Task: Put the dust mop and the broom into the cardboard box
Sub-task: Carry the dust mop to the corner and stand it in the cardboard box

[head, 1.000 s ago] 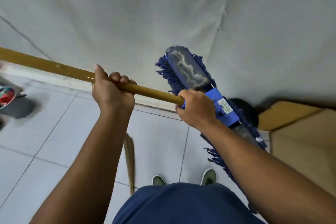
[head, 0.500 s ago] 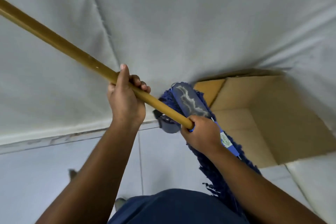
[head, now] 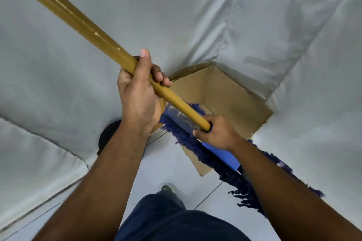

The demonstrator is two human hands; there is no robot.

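The dust mop has a long golden-brown handle running up to the top left and a blue fringed head with a blue plastic clip. My left hand is wrapped around the handle. My right hand grips the handle's lower end where it joins the head. One end of the mop head hangs over the open cardboard box, which stands on the floor in a corner. The other end trails down to the right past my right forearm. The broom is not in view.
White padded cloth walls close in behind and on both sides of the box. A dark round object lies on the floor left of the box. My shoe stands on pale floor tiles.
I have turned right and stepped closer to the box. The mop head has moved from beside the box to over its opening, and the handle now tilts steeper.
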